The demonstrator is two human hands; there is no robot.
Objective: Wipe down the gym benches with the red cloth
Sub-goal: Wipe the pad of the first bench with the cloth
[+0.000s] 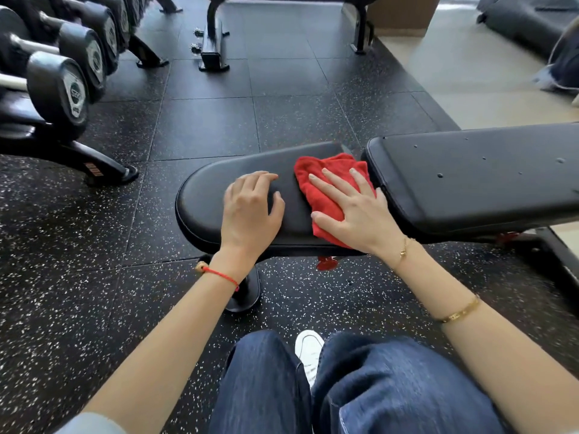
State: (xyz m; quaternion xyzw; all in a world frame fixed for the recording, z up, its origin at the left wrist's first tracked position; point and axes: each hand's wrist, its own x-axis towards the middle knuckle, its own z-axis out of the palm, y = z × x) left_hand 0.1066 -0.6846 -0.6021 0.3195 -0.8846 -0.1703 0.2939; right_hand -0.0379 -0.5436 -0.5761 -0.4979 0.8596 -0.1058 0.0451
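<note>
Wiping looks early to midway, judged from layout only: no visible wet or clean streaks tell which parts are done. The near bench runs left-right, long axis across the view; its long back pad point(476, 180) on the right is bare with a few small specks, so likely still to do. Its seat pad point(206, 195), rounded end pointing left, carries both hands. A second bench point(216, 42) stands far behind, untouched as far as can be seen, and dumbbells point(62, 86) sit on a rack far left. The red cloth point(326, 170) lies crumpled on the right end of the seat pad, just beside the gap to the back pad, its long axis running near-far. The right hand point(354, 208) presses flat on it, grip spread. The left hand point(250, 211) rests on bare pad, fingers loosely curled, pinching nothing.
</note>
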